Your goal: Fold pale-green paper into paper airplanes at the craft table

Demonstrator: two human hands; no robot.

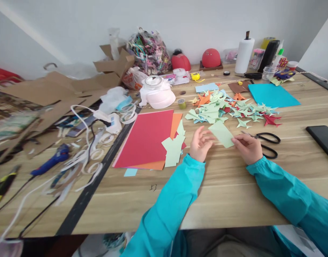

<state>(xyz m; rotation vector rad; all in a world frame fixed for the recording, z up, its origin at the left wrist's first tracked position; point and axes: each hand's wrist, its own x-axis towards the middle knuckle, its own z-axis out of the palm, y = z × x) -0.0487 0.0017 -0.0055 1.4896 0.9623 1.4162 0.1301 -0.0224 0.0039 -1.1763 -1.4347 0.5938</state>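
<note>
A pale green paper strip lies tilted just above the wooden table, pinched at its lower right end by my right hand. My left hand is beside the strip's left side with its fingers spread and curled, touching or nearly touching the paper's edge. Both arms wear teal sleeves. Behind the strip lies a heap of folded paper shapes in green, orange, blue and red. Black scissors rest just right of my right hand.
Red and orange paper sheets with green offcuts lie to the left. A blue sheet, a dark phone, a paper towel roll and a thread spool sit around. Cardboard, cables and a blue glue gun clutter the far left.
</note>
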